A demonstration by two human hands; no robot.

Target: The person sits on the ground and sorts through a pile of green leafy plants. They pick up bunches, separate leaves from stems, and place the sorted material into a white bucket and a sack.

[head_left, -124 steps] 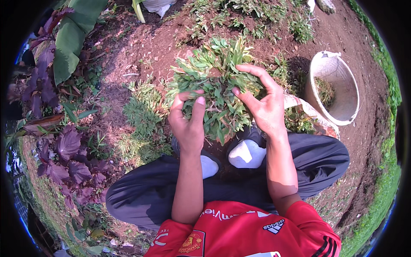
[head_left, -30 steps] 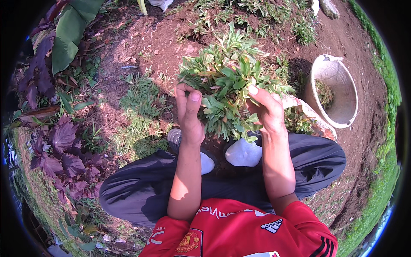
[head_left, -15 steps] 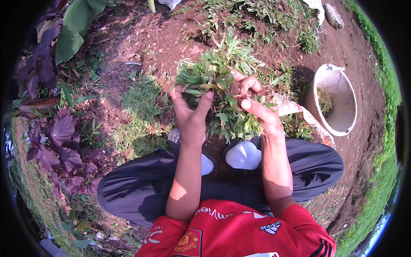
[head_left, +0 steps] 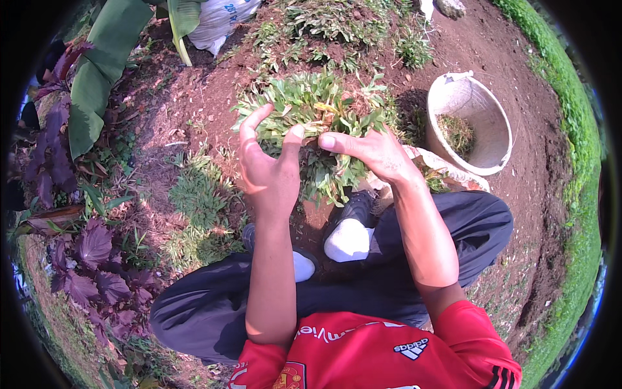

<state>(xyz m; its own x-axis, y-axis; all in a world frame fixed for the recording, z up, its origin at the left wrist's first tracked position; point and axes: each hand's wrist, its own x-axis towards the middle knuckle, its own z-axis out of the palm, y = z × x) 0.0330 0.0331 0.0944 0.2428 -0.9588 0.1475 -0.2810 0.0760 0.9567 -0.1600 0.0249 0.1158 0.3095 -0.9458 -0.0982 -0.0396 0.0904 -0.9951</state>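
Observation:
A leafy green clump of plants (head_left: 324, 107), with some yellowed leaves and brown roots, is held up in front of me between both hands. My left hand (head_left: 269, 165) grips its left side, the thumb pressed on the near leaves and the index finger stretched along the outside. On the right side, my right hand (head_left: 379, 152) has its thumb laid across the clump toward the left thumb. The other right fingers are hidden beneath the leaves. Under the clump, between my shoes, there is soil and a patterned sack (head_left: 444, 165).
A pale bucket (head_left: 470, 123) with plant bits inside leans at the right. A white sack (head_left: 220, 26) lies at the far left, near a big green leaf (head_left: 97, 78). Purple-leaved plants (head_left: 97, 259) grow at the left. Low plants (head_left: 337, 23) cover the soil ahead.
The clump has been turned in my hands. My right fingers, seen curled on top before, have gone under it, and both hands have shifted slightly left in the view. The view has tilted farther ahead.

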